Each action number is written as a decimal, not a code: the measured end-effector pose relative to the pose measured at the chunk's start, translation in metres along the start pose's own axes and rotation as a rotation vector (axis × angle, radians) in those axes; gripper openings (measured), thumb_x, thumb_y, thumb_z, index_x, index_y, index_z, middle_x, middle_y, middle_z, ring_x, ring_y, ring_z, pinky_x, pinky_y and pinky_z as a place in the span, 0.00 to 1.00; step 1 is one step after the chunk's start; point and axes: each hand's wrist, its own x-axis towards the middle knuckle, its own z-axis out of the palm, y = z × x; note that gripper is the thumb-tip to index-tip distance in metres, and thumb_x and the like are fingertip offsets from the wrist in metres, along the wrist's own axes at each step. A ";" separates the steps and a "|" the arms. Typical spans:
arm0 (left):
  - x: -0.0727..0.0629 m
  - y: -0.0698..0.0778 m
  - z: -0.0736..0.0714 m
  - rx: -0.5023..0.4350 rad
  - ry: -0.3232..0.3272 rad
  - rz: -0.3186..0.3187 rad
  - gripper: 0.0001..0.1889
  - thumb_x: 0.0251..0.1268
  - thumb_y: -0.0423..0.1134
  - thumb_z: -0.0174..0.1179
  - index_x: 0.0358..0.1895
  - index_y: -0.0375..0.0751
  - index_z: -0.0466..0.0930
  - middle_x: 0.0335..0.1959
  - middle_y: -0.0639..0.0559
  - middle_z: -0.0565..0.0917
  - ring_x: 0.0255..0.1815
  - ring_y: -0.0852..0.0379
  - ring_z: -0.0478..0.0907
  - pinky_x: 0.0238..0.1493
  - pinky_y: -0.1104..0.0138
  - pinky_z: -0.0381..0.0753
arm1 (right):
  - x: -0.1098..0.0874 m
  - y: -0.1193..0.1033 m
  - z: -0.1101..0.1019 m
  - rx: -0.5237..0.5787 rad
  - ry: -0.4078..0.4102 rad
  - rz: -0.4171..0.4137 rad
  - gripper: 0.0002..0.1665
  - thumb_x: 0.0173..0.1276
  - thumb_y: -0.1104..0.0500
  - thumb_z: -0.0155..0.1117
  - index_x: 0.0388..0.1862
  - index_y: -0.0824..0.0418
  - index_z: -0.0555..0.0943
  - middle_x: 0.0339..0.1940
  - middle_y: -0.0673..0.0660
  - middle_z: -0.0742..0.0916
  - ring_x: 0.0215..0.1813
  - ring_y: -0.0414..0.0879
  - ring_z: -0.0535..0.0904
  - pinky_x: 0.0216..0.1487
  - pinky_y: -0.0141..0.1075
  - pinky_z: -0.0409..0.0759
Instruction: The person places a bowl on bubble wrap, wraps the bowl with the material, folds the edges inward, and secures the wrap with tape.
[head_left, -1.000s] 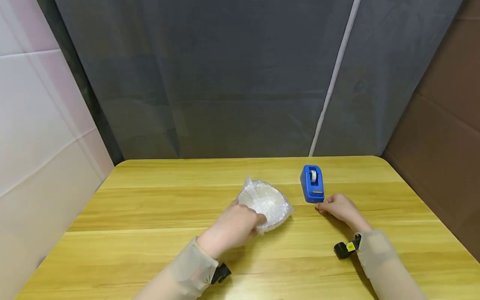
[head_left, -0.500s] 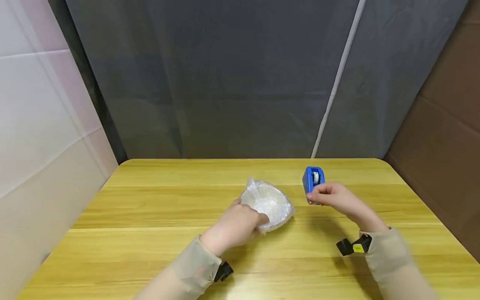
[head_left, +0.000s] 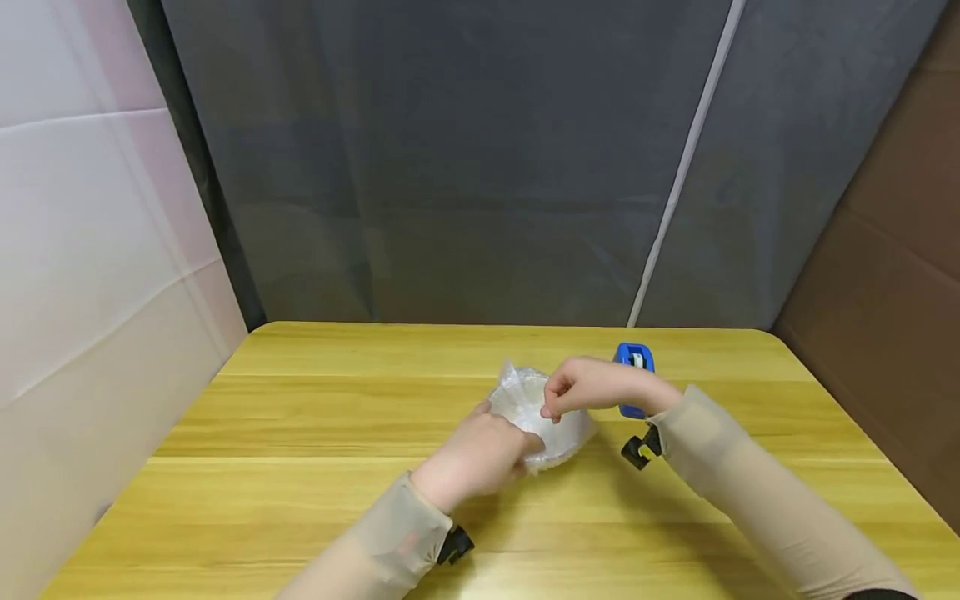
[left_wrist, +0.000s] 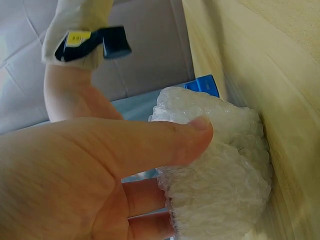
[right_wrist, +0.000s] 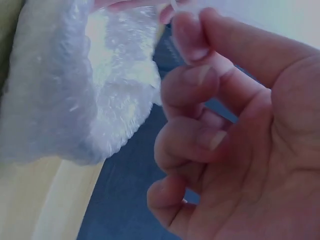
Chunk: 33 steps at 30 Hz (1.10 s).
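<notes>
A bowl-shaped bundle of bubble wrap [head_left: 567, 439] sits near the middle of the table. My left hand [head_left: 480, 457] grips its near-left rim, with the thumb [left_wrist: 187, 137] on one side of the wall and the fingers on the other. Over the bundle's right part hovers my right hand [head_left: 596, 385], fingers curled, thumb and forefinger pinched together. In the right wrist view a thin, clear strip of tape [right_wrist: 174, 5] shows at those fingertips; most of it is out of sight. Behind the right wrist stands a blue tape dispenser [head_left: 633, 412], partly covered by the arm.
The wooden table [head_left: 300, 433] has a rounded far edge. A dark grey curtain [head_left: 465, 167] hangs behind it, a white panel [head_left: 97, 250] rises on the left and a brown one [head_left: 885, 250] on the right.
My right hand has left the front of the tape dispenser, lifted, and moved left over the bubble wrap with its pinch kept. My left hand has stayed on the rim.
</notes>
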 end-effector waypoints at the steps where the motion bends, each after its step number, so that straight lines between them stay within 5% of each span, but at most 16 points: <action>1: 0.001 0.000 0.000 -0.001 -0.002 0.000 0.06 0.55 0.44 0.69 0.33 0.58 0.81 0.15 0.66 0.73 0.25 0.61 0.78 0.59 0.43 0.70 | 0.004 -0.002 -0.001 -0.047 -0.022 0.008 0.17 0.68 0.57 0.63 0.21 0.65 0.80 0.19 0.51 0.79 0.20 0.38 0.60 0.26 0.31 0.62; 8: 0.008 0.004 0.002 0.030 0.015 0.004 0.06 0.55 0.46 0.69 0.36 0.60 0.84 0.18 0.65 0.77 0.29 0.62 0.80 0.58 0.47 0.73 | 0.024 -0.008 -0.001 -0.467 -0.028 0.141 0.18 0.63 0.55 0.68 0.14 0.53 0.78 0.13 0.46 0.77 0.18 0.38 0.62 0.22 0.31 0.62; 10: 0.009 0.005 0.003 0.031 0.016 0.002 0.07 0.55 0.46 0.69 0.38 0.60 0.85 0.20 0.65 0.79 0.30 0.62 0.80 0.58 0.47 0.73 | 0.028 -0.009 0.001 -0.553 -0.012 0.203 0.21 0.61 0.54 0.69 0.11 0.52 0.75 0.11 0.44 0.72 0.17 0.39 0.61 0.30 0.35 0.68; 15: 0.011 0.008 0.003 0.028 0.022 -0.001 0.07 0.54 0.45 0.70 0.37 0.60 0.85 0.21 0.65 0.80 0.31 0.61 0.81 0.58 0.47 0.73 | 0.034 -0.006 0.009 -0.687 0.033 0.266 0.26 0.58 0.50 0.72 0.09 0.51 0.68 0.10 0.45 0.67 0.19 0.41 0.61 0.51 0.49 0.68; 19: 0.011 0.009 0.001 0.026 0.027 0.005 0.07 0.53 0.44 0.70 0.36 0.59 0.84 0.20 0.65 0.79 0.31 0.61 0.81 0.59 0.47 0.73 | 0.038 -0.001 0.015 -0.784 0.095 0.265 0.25 0.53 0.46 0.75 0.12 0.51 0.69 0.12 0.45 0.70 0.21 0.41 0.64 0.47 0.48 0.71; 26: 0.008 0.010 0.001 0.023 0.044 0.002 0.08 0.53 0.45 0.70 0.38 0.59 0.85 0.22 0.64 0.81 0.33 0.60 0.81 0.59 0.49 0.73 | 0.042 -0.004 0.030 -0.984 0.161 0.307 0.14 0.50 0.45 0.73 0.27 0.52 0.81 0.27 0.51 0.85 0.33 0.49 0.80 0.58 0.59 0.70; 33: 0.004 0.011 -0.002 0.035 0.038 -0.015 0.10 0.54 0.48 0.70 0.41 0.59 0.84 0.26 0.61 0.84 0.38 0.57 0.82 0.59 0.48 0.73 | 0.047 -0.004 0.041 -1.082 0.205 0.309 0.18 0.52 0.40 0.72 0.30 0.52 0.83 0.26 0.51 0.85 0.31 0.48 0.80 0.53 0.56 0.74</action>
